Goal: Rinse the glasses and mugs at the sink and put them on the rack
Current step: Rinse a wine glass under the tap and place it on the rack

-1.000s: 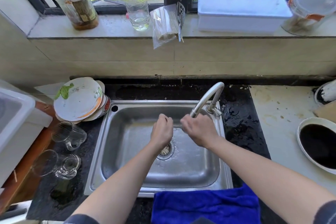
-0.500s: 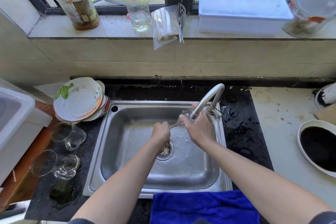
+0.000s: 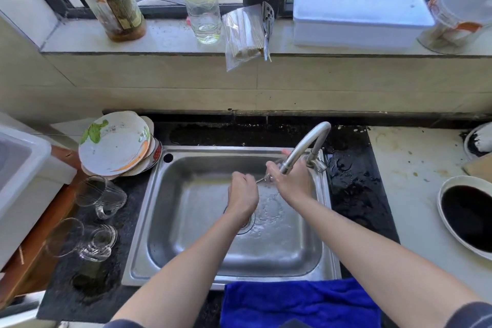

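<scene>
Both hands are over the steel sink (image 3: 186, 253), under the curved faucet (image 3: 306, 144). My right hand (image 3: 292, 181) is closed around a clear glass (image 3: 275, 164) held right at the spout; the hand hides most of it. My left hand (image 3: 243, 196) is a fist over the drain, gripping a thin metal utensil (image 3: 263, 179) whose tip points toward the glass. Water ripples on the sink floor between the hands. Two clear glass mugs lie on the dark counter left of the sink, one (image 3: 99, 197) nearer the plates and one (image 3: 80, 239) on its side closer to me.
Stacked plates (image 3: 114, 141) lean at the sink's back left corner. A white plastic bin (image 3: 24, 176) stands at the far left. A blue cloth (image 3: 298, 303) hangs over the front edge. A bowl of dark liquid (image 3: 468, 216) sits on the right counter. Bottles and a white box line the windowsill.
My right hand has risen from the middle of the sink to the faucet spout with the glass. My left hand has stayed over the drain, shifting only slightly.
</scene>
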